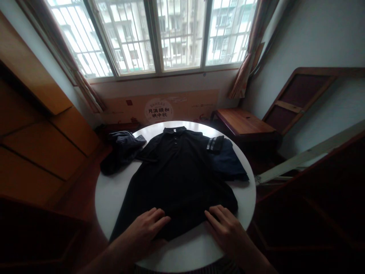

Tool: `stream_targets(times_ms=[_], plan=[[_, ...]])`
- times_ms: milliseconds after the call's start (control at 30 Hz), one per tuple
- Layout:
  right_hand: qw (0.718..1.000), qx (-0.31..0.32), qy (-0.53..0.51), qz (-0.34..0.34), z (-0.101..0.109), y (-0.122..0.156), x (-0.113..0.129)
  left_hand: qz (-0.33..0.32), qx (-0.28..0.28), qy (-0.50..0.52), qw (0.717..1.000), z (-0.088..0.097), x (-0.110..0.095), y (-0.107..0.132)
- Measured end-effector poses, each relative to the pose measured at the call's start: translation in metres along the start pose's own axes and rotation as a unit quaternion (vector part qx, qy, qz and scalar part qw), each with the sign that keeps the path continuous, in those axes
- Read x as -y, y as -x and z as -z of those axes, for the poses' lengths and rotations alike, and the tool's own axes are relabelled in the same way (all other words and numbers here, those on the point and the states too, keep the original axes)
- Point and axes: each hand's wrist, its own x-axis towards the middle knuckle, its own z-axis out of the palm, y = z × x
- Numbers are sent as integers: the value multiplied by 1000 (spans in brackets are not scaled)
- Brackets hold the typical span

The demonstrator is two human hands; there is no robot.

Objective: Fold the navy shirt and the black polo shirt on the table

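A black polo shirt (176,171) lies spread flat on a round white table (114,190), collar toward the window and hem toward me. My left hand (145,228) rests flat on the hem at the lower left, fingers stretched out and slightly apart. My right hand (225,226) lies flat at the hem's lower right, fingers extended onto the fabric edge. Neither hand grips anything.
A crumpled dark garment (121,150) hangs over the table's far left edge. A dark blue garment (229,161) lies at the right under the shirt's sleeve. A wooden bench (245,123) stands beyond the table, wooden cabinets (42,144) on the left, a window (159,34) ahead.
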Motion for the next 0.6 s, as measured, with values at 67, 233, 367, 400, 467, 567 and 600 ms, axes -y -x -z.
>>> stream_targets(times_ms=[67,233,367,400,467,567,600], plan=[[999,-2,-35,-11,3,-7,-3,12,-13,7,1000,-8,10,9],[984,-18,-163,-75,31,-20,-18,55,-93,69,992,-10,32,13],[977,44,-201,-49,42,-25,-6,117,-119,112,980,5,35,-3],[980,69,-184,-36,38,-25,1,124,-104,116,980,9,34,-7],[988,99,-116,-12,23,-21,12,118,-63,120,984,17,33,-13],[998,69,-8,8,-6,-13,18,89,-33,116,989,23,34,-15],[998,56,10,10,-13,-11,16,83,-35,114,989,23,35,-13]])
